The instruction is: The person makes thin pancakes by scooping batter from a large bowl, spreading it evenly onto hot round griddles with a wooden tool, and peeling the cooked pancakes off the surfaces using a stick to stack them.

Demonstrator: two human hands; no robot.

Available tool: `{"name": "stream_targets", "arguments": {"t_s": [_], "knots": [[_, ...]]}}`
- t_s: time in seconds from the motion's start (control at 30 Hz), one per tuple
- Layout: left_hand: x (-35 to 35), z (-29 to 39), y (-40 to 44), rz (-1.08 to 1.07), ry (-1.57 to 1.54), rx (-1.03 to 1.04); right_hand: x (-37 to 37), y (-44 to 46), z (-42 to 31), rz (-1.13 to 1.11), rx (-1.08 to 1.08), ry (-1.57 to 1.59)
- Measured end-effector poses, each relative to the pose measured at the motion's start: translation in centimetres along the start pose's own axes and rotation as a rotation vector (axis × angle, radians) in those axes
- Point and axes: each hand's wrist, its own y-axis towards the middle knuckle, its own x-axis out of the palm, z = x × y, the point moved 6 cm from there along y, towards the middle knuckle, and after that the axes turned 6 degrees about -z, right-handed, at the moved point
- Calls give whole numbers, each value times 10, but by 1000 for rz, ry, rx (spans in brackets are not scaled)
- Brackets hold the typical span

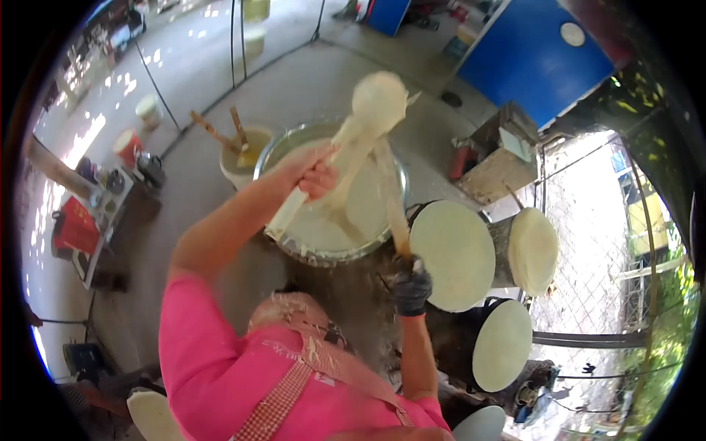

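Note:
My left hand (316, 173), bare, is wrapped round a pale stick (288, 213) that slants up to the right. My right hand (413, 288), in a dark glove, grips the lower end of a wooden paddle (393, 198). Stick and paddle meet at a thick, cream-coloured mass (378, 103), blurred at its edges, above the far rim of a large metal pot (403, 176). Pale, thick liquid (316, 220) lies in the pot, below my hands. Which tool bears the mass, I cannot tell.
A bucket (229, 165) with wooden handles stands left of the pot. Several round containers with pale tops (451, 256) stand at the right. Behind them are a wooden box (496, 165) and a blue panel (537, 59). A low table (110, 213) with red containers is at the far left.

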Motion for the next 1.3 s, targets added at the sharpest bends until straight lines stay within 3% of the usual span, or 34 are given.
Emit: {"name": "stream_targets", "arguments": {"t_s": [0.07,0.17,0.3,0.33,0.4,0.43,0.47,0.5,0.53,0.6,0.63,0.7,0.73,0.77,0.83,0.9,0.93,1.0,1.03,1.1,1.2,1.23,1.3], "knots": [[61,35,-41,-146,188,132,-51,43,-15,180,-31,59],[116,78,-93,-99,556,376,-121,81,-49,193,83,329],[81,83,-100,-14,792,536,-34,46,0,254,-45,880],[45,67,-87,-27,691,392,-19,28,-11,-49,132,1003],[-29,15,-69,43,514,-13,89,-44,47,-198,129,710],[-59,-9,-57,-40,207,-188,94,-78,53,-256,130,479],[-67,-21,-58,28,45,-266,97,-116,56,-330,136,253],[-70,-39,-57,103,-116,-342,64,-129,29,-385,140,275],[-68,-53,-51,170,-267,-405,23,-136,14,-346,471,834],[-40,-58,-55,-13,-198,-504,-8,-170,42,-272,333,293],[-17,-59,-57,-102,163,-418,-31,-181,40,-225,473,508],[18,-88,-48,-145,407,-276,-85,-194,19,-88,715,936],[36,-110,-41,-184,520,-202,-87,-213,28,-135,849,969],[50,-137,-34,-184,530,-220,-100,-228,24,-99,762,812],[29,-211,4,-487,95,-741,-127,-260,17,-9,626,457],[58,-282,-2,-115,-380,-814,-128,-332,14,-220,584,-158],[78,-322,-6,-180,-415,-945,-126,-379,16,-383,565,-441],[83,-412,3,-67,-277,-1108,-136,-501,41,-274,834,-232],[99,-458,3,-125,-360,-1292,-130,-556,53,92,1057,266],[131,-539,-10,-159,-450,-1548,-199,-617,2,311,1354,335],[200,-647,-32,-285,-531,-1647,-217,-756,-9,310,1460,-172],[219,-682,-29,-404,-441,-1702,-239,-777,-17,401,1476,-499],[263,-737,-28,-544,-208,-1783,-290,-801,-12,411,1769,-506]]}}
